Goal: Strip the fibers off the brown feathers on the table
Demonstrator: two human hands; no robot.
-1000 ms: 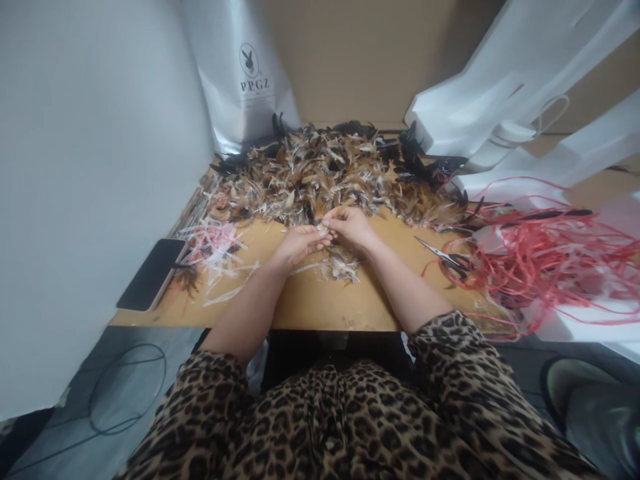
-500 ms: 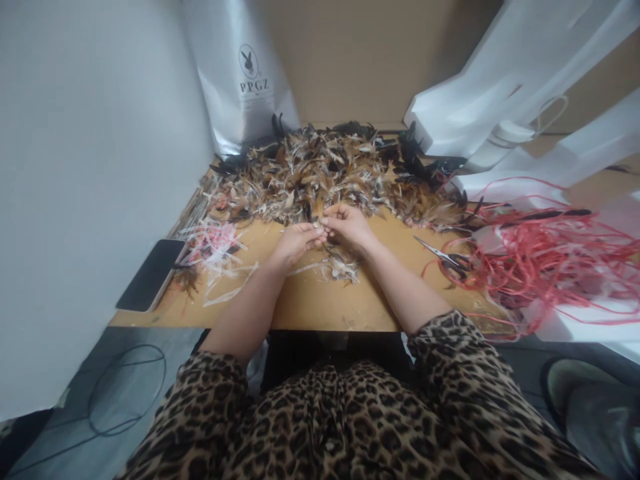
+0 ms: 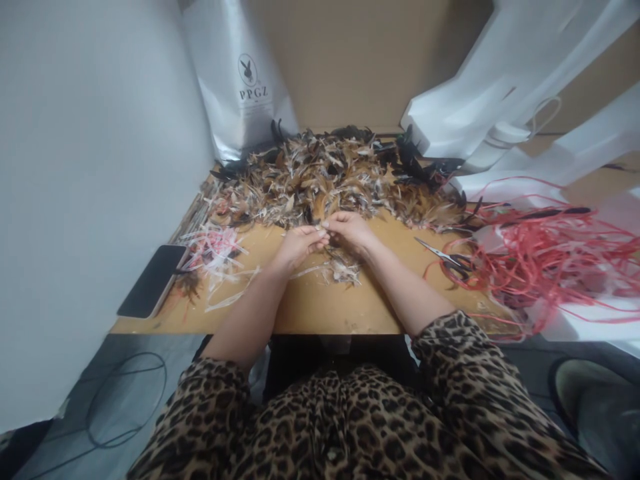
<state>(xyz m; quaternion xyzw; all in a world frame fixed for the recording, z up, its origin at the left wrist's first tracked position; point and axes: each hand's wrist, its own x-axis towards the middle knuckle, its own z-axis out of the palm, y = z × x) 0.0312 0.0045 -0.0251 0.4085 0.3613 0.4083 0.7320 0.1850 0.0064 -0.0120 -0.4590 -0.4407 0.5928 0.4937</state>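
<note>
My left hand (image 3: 297,246) and my right hand (image 3: 351,230) meet at the front edge of a big heap of brown, black and white feathers (image 3: 330,175) on a wooden table (image 3: 320,303). Both hands have their fingers pinched together on a small pale feather (image 3: 323,230) held between them. A small loose clump of feathers (image 3: 344,270) lies on the table just under my hands.
Scissors (image 3: 443,255) lie to the right, beside a tangle of red cord (image 3: 540,260). White and pink strips (image 3: 217,250) and a dark phone (image 3: 153,280) sit at the left. A silver bag (image 3: 245,80) stands at the back left, white bags (image 3: 500,100) at the right.
The hands have stayed together at the heap's edge, with only slight finger movement. The view has tipped a little downward.
</note>
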